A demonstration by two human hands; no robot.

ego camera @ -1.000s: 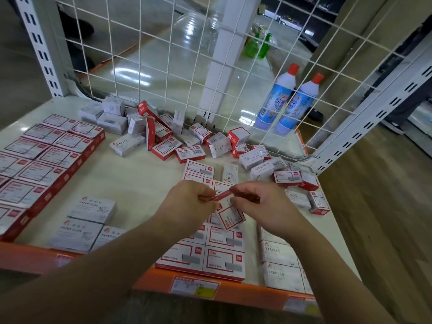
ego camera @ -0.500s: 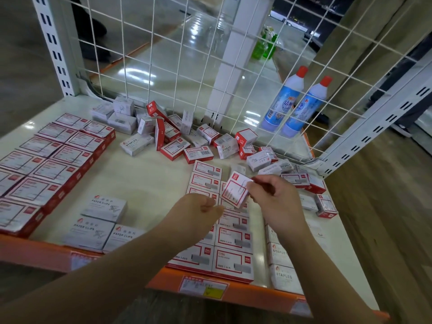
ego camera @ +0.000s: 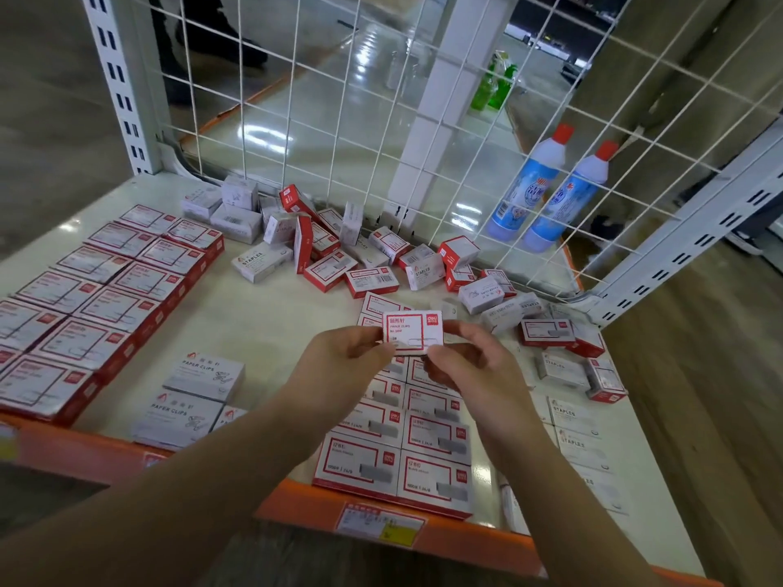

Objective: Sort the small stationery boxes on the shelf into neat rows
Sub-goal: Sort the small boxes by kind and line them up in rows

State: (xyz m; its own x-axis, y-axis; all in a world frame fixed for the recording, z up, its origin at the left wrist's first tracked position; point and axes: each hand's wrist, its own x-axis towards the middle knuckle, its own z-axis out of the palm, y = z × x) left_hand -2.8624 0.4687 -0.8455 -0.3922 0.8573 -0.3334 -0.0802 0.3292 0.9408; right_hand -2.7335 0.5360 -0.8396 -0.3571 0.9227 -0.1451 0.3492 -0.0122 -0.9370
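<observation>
A small red-and-white paper clip box (ego camera: 413,332) is held face up above the shelf, my left hand (ego camera: 343,366) pinching its left edge and my right hand (ego camera: 466,366) pinching its right edge. Below the hands run two rows of red-and-white staple boxes (ego camera: 398,451). A loose heap of mixed white and red boxes (ego camera: 339,252) lies along the back of the shelf (ego camera: 262,328). Neat rows of larger red boxes (ego camera: 101,290) fill the left side. White paper clip boxes (ego camera: 199,391) sit at the front left, white staples boxes (ego camera: 580,430) at the front right.
A white wire grid (ego camera: 339,120) closes the back of the shelf. Two blue bottles with red caps (ego camera: 546,192) stand behind it on the right. An orange front rail (ego camera: 296,502) carries a price label (ego camera: 381,523). Wooden flooring lies to the right.
My right hand lifted the box, turned it face up and brought it level; my left hand came back onto its left edge. The view shifted slightly.
</observation>
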